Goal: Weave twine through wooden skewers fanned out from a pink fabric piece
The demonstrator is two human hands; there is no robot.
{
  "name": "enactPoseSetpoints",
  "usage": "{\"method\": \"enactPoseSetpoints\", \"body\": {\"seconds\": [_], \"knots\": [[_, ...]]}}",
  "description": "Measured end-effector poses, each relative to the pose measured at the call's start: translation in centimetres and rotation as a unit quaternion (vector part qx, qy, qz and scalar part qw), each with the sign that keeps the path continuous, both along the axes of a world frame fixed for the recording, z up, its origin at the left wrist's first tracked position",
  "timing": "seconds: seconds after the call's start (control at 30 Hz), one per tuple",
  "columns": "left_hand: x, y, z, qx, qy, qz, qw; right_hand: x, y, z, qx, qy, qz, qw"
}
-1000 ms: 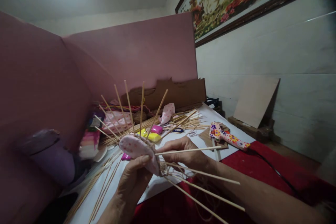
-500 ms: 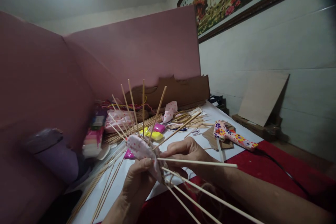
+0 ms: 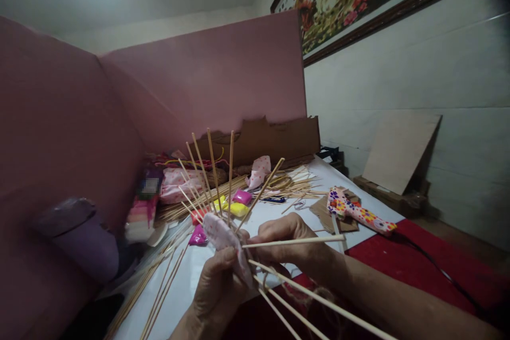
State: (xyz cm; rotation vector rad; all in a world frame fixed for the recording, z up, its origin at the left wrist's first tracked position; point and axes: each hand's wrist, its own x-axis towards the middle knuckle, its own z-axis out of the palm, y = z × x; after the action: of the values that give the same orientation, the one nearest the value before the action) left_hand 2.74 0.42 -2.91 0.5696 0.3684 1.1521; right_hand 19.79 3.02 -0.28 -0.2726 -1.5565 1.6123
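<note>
A round piece covered in white cloth with pink dots point(image 3: 223, 236) is tilted on edge in front of me, with several thin wooden sticks point(image 3: 213, 164) fanning out from its rim. My left hand point(image 3: 217, 281) grips its lower edge, thumb on the near face. On the far side, my right hand point(image 3: 285, 239) has its fingers pinched together close to the rim among the sticks. Brown twine point(image 3: 319, 296) hangs in loose loops below the right hand and seems to run up to its fingers. The right fingertips are partly hidden behind the rim and a stick.
A flower-patterned glue gun point(image 3: 360, 212) lies on cardboard at the right, its cord crossing red cloth point(image 3: 382, 249). Several loose sticks point(image 3: 165, 287) lie on the white tabletop. Yellow and pink packets point(image 3: 241, 198) sit behind my hands. A purple bin point(image 3: 85, 244) stands left.
The cloth-covered piece and its sticks have shifted slightly right and down and turned a little clockwise. Both hands have moved along with it, still closed.
</note>
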Motion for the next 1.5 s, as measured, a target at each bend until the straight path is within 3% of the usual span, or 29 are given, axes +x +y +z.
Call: {"method": "enactPoseSetpoints", "body": {"seconds": [0.2, 0.43, 1.5], "knots": [[0.1, 0.1, 0.0, 0.002, 0.004, -0.008, 1.0, 0.0, 0.1, 0.4, -0.009, -0.008, 0.007, 1.0], [0.3, -0.1, 0.1, -0.011, -0.01, -0.013, 1.0, -0.2, 0.5, -0.3, 0.016, 0.003, -0.002, 1.0], [0.4, 0.0, 0.4, -0.039, -0.001, 0.032, 0.999, -0.3, 0.8, -0.8, 0.045, 0.007, -0.008, 0.999]]}}
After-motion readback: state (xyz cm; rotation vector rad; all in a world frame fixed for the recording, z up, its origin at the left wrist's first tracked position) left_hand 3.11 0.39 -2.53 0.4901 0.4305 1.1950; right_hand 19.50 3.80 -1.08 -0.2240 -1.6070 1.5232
